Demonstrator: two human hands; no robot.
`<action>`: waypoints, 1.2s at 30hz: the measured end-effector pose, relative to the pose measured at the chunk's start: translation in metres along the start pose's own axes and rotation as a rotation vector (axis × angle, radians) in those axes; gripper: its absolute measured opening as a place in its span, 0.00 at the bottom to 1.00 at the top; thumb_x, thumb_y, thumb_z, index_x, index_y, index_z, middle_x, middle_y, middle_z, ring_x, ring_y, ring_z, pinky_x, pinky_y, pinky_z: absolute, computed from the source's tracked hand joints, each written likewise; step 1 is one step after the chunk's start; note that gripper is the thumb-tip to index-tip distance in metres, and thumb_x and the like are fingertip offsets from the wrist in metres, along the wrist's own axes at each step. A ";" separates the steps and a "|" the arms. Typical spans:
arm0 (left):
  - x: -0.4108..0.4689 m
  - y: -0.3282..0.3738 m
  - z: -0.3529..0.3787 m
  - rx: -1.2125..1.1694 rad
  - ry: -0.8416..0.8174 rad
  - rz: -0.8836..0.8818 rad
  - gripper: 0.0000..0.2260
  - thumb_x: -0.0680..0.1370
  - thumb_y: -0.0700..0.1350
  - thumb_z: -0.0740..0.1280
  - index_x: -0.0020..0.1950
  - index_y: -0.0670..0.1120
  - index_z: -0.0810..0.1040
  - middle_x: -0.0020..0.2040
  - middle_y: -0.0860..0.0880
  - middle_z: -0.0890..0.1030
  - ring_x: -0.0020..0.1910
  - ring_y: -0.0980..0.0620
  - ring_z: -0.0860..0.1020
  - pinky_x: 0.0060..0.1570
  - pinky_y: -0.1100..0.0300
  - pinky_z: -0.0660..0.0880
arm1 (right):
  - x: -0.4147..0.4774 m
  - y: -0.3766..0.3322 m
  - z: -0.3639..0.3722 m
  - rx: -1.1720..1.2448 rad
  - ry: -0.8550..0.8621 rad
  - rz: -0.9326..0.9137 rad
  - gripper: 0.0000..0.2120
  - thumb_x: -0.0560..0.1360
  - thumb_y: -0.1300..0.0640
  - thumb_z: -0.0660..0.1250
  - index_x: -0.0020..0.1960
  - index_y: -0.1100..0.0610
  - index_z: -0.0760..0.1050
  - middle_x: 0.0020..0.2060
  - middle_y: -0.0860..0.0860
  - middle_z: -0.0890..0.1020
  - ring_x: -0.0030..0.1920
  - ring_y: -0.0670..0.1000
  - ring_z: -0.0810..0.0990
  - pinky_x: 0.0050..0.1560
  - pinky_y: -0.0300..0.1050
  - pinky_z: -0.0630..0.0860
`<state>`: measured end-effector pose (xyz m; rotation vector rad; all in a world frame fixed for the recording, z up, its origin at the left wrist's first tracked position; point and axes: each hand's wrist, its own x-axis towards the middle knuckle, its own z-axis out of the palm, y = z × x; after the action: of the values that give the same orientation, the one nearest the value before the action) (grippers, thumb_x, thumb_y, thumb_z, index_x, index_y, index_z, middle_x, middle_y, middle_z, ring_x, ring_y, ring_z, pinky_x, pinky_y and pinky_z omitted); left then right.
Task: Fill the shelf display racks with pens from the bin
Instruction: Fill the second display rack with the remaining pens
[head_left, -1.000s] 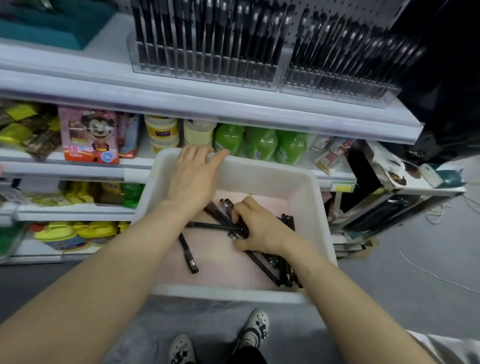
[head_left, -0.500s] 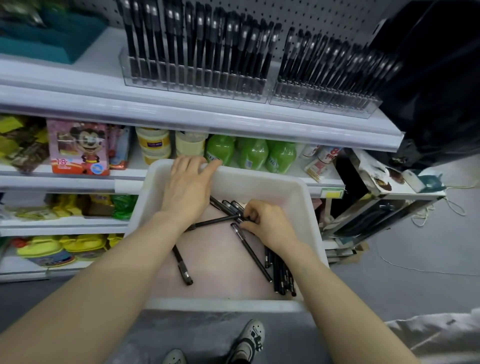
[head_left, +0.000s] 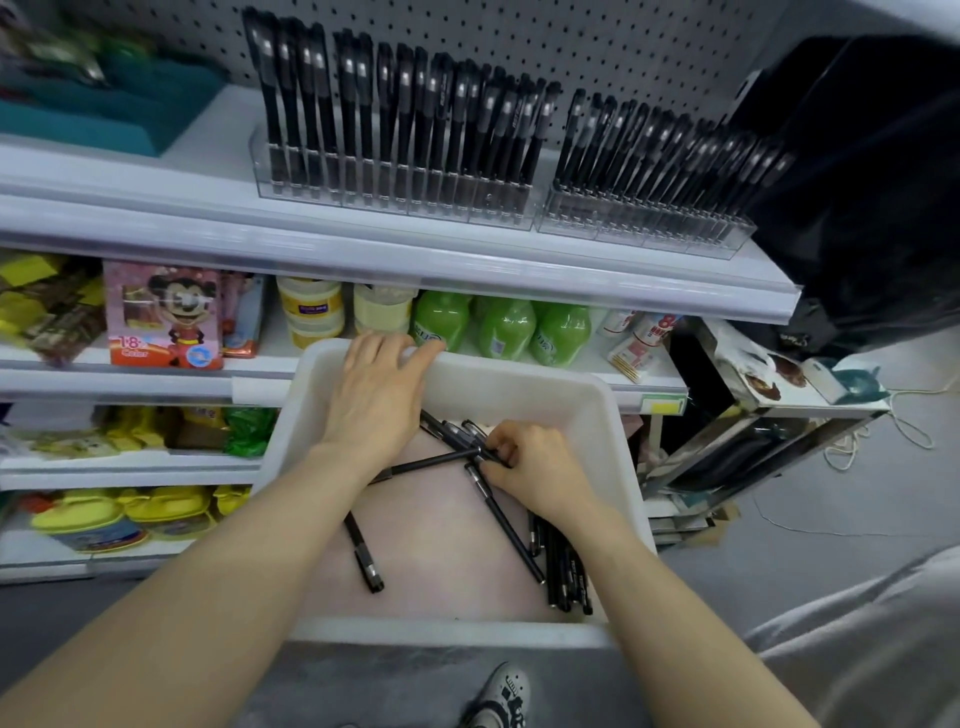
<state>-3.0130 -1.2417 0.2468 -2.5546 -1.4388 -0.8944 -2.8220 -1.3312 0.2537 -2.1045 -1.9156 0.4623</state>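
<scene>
The left hand (head_left: 374, 400) rests on the far rim of the white plastic bin (head_left: 615, 431), fingers laid close together. Inside, the right hand (head_left: 535, 473) pinches a crossed bunch of black capped pens (head_left: 457, 441); more lie loose at the near right. Clear plastic display racks (head_left: 644, 228) stand on the far shelf, full of pens.

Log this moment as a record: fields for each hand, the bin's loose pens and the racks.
left hand: rests over the far rim of the white bin
right hand: pinches a few black pens inside the bin
loose pens: single pen on the bin floor at left, pile along its right wall
racks: two clear racks on the top shelf, both holding upright pens
</scene>
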 end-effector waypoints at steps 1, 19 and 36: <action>0.000 0.000 0.000 0.002 -0.002 0.000 0.24 0.72 0.38 0.69 0.68 0.50 0.75 0.55 0.43 0.76 0.55 0.40 0.71 0.65 0.47 0.64 | 0.000 0.000 0.000 0.002 -0.002 0.002 0.08 0.68 0.52 0.71 0.46 0.49 0.79 0.36 0.45 0.79 0.41 0.51 0.80 0.46 0.47 0.77; 0.001 0.012 -0.016 -0.110 0.046 0.164 0.15 0.80 0.44 0.64 0.66 0.47 0.77 0.60 0.44 0.76 0.64 0.42 0.70 0.69 0.48 0.64 | -0.002 -0.009 -0.021 0.500 0.209 0.013 0.07 0.72 0.62 0.71 0.47 0.52 0.81 0.39 0.44 0.84 0.37 0.40 0.79 0.43 0.31 0.73; 0.071 0.050 -0.038 -0.163 0.039 0.221 0.16 0.80 0.55 0.57 0.51 0.51 0.83 0.46 0.55 0.79 0.46 0.53 0.75 0.41 0.59 0.74 | 0.044 -0.022 -0.124 1.098 0.442 -0.080 0.01 0.76 0.63 0.69 0.46 0.60 0.80 0.36 0.53 0.83 0.37 0.51 0.81 0.40 0.44 0.79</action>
<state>-2.9626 -1.2280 0.3261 -2.7264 -1.0860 -1.0568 -2.7891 -1.2826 0.3734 -1.2433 -1.0656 0.7280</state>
